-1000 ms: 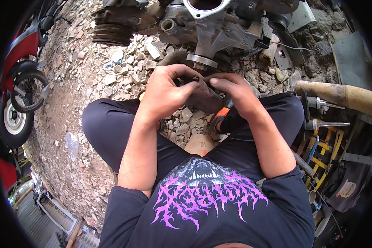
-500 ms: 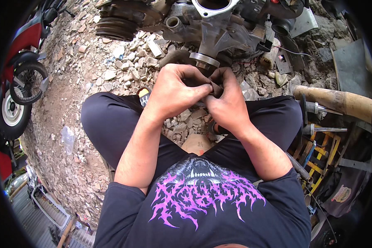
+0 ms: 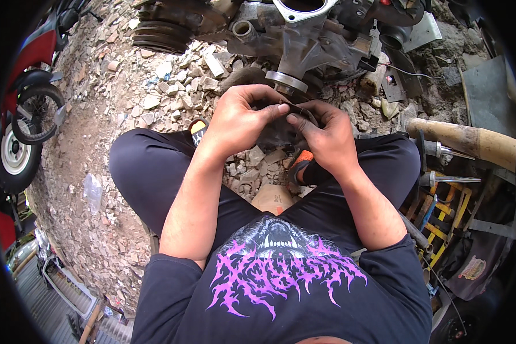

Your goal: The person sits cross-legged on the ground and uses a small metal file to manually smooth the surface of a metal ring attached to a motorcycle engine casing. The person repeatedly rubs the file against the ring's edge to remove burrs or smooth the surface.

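My left hand (image 3: 241, 119) and my right hand (image 3: 327, 133) meet between my knees, just in front of an engine (image 3: 304, 49). Thumbs and fingers of both pinch a thin, dark, bent piece (image 3: 305, 112), sheet-like at its edge; its kind cannot be made out. The right fingers curl behind it and are partly hidden, and so are the left fingertips. Close beyond the hands, a round metal flange (image 3: 286, 82) sticks out from the engine toward me, apart from the dark piece as far as I can see.
Broken stone rubble (image 3: 178, 94) covers the ground under the engine. A belt pulley (image 3: 161, 35) sits at its left. On the right lie a bamboo pole (image 3: 464, 140) and a yellow metal frame (image 3: 441, 229). A red motorbike (image 3: 31, 60) stands far left.
My hands have drawn slightly apart, the right one shifting right. More of the dark piece now shows between them, and the orange-topped sandal has come into sight below.
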Available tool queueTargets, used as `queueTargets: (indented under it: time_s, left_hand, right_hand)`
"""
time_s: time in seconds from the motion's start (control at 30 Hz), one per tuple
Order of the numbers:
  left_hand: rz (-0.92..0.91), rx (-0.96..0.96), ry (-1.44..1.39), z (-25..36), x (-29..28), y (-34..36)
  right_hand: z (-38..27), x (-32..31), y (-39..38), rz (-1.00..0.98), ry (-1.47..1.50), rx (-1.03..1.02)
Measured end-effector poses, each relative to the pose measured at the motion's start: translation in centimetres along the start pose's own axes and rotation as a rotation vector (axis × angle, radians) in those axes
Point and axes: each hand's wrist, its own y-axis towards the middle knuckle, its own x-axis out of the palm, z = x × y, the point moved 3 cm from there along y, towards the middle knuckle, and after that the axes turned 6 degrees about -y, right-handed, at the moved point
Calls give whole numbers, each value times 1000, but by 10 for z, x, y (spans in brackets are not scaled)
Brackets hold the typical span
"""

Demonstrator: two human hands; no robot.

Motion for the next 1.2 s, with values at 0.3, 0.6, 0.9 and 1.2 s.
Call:
queueTargets:
  time_s: [0.3, 0.6, 0.9, 1.2]
  left_hand:
    - [292, -7, 119, -8, -20, 6]
    - [196, 134, 109, -6, -8, 1]
    - [291, 414, 358, -5, -3, 6]
    - [319, 317, 394, 5, -10, 5]
  right_hand:
    - [-2, -5, 4, 366, -242, -411]
    - [-5, 11, 12, 411, -429, -616]
    - [-4, 7, 11, 429, -504, -682]
    - [-9, 12, 13, 387, -560, -643]
